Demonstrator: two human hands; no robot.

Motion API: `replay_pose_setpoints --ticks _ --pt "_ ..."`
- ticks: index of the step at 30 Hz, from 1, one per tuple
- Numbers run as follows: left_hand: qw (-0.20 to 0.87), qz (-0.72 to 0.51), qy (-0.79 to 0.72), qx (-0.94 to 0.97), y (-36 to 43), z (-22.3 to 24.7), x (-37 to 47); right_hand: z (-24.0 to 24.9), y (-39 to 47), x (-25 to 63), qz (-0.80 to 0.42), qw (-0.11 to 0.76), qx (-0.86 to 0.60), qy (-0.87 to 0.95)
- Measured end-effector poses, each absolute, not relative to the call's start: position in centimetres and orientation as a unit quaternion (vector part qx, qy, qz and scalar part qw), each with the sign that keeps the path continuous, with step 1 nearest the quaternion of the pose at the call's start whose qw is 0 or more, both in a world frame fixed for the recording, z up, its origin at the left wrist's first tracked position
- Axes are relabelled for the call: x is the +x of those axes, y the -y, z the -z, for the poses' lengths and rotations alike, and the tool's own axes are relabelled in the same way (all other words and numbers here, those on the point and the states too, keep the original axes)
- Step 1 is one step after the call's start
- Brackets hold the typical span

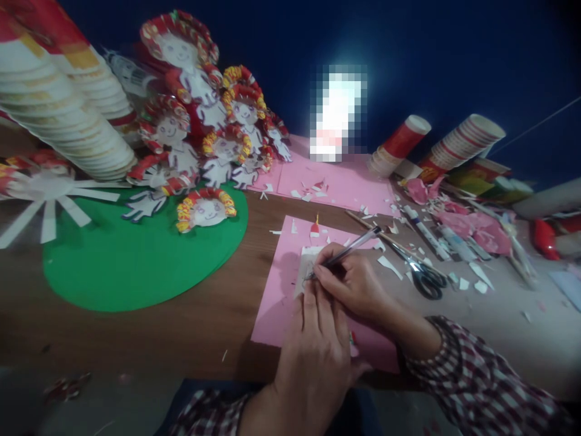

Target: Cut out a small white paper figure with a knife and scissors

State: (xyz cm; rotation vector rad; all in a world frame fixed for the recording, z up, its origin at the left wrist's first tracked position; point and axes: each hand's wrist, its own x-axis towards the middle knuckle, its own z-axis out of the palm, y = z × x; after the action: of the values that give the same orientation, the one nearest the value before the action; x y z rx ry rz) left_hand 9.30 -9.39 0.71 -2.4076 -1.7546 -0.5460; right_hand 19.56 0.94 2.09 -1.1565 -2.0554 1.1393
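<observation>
My right hand (351,278) is closed round a dark, slim pen (351,247), its tip down on a small white piece of paper (305,266). Faint drawn lines show on that paper. Flat over the paper's lower part lies my left hand (318,345), fingers stretched out and pointing away from me. Both rest over a pink sheet (275,309) near the table's front edge. A small red and white scrap (315,229) lies on the pink sheet above the white paper.
Left, paper figures with curly hair (169,130) stand by a green sheet (136,266) and stacked cups (59,103). Right, black-handled scissors (424,278), markers (426,233), crumpled pink paper (481,230) and white scraps (390,266) are scattered. More cups (469,142) lean behind.
</observation>
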Motion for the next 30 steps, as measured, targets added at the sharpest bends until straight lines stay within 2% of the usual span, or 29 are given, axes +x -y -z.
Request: replay_pose_setpoints --ticks 19,30 --pt "0.039 0.181 0.580 -0.793 9.54 -0.47 9.20 -1.80 -1.11 19.79 -0.446 0.277 -0.427 0.736" --pt "0.048 0.168 0.580 -0.795 9.49 -0.70 9.18 -2.04 -1.12 19.60 -0.437 0.260 -0.433 0.744"
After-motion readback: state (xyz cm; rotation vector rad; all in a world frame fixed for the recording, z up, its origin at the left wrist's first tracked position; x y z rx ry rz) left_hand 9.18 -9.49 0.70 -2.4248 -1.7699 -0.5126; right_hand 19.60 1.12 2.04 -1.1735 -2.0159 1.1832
